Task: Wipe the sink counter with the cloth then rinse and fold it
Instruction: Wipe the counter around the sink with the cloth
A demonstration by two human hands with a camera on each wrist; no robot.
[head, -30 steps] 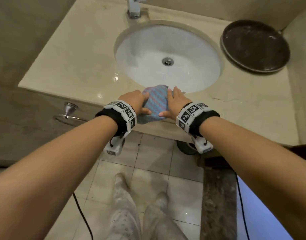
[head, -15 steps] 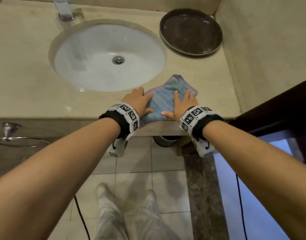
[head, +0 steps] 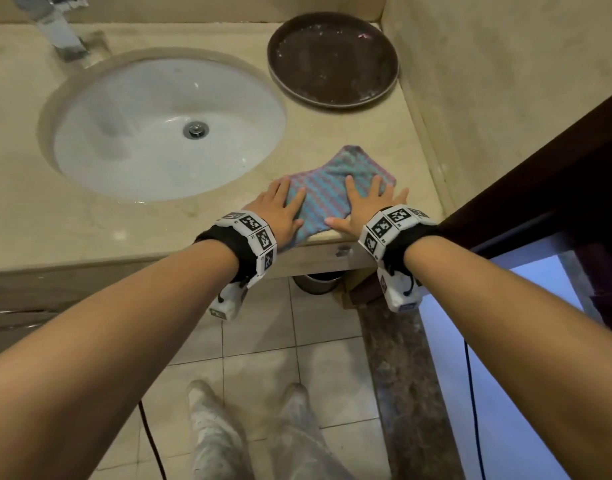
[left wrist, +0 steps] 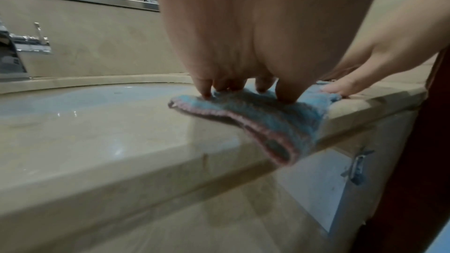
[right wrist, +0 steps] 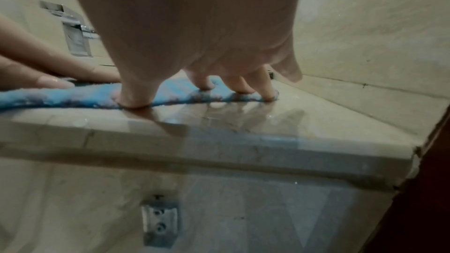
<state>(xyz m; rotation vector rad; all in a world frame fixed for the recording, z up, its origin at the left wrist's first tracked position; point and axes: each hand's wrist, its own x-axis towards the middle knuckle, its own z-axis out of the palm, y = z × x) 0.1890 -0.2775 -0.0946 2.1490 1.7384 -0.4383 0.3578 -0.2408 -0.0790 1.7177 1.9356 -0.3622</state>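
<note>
We've got both hands flat, fingers spread, left hand (head: 278, 211) and right hand (head: 365, 206) pressing the cloth (head: 327, 188) onto the tabletop (head: 332, 133) right of the sink (head: 90, 109); probably for more wiping pressure; one corner droops over the edge.

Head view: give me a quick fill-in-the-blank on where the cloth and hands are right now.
1. Both hands, the left hand and the right hand, press flat on the ____.
2. The cloth lies on the counter to the ____ of the sink.
3. One corner of the cloth hangs over the counter's ____ edge.
4. The dark round tray sits in the counter's back ____ corner.

Missing words: cloth; right; front; right
</note>
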